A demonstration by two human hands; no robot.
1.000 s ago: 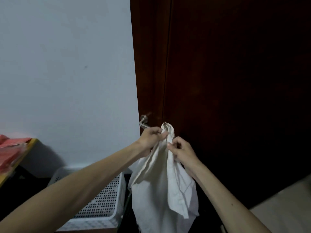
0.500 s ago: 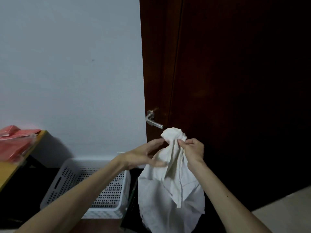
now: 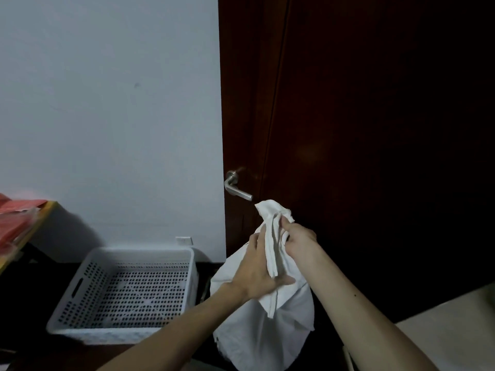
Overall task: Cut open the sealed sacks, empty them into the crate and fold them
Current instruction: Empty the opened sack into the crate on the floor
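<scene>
A white cloth sack (image 3: 270,330) hangs in front of me, right of centre, its bunched top sticking up near the door handle. My right hand (image 3: 298,241) grips the sack just below that top, fingers curled round the cloth. My left hand (image 3: 258,271) lies flat against the sack's left side with straight fingers, a strip of cloth draped over it. A white perforated plastic crate (image 3: 80,287) stands on the floor to the left of the sack; its inside looks empty.
A dark wooden door (image 3: 361,129) with a metal lever handle (image 3: 237,187) is right behind the sack. A pale wall fills the left. Red packets (image 3: 16,220) lie on a yellow-edged table at far left. A light surface (image 3: 455,325) shows at lower right.
My left hand let go of the sack's top and slid down, flattening against its side. My right hand kept its grip. The view tilted down, so the crate shows more fully.
</scene>
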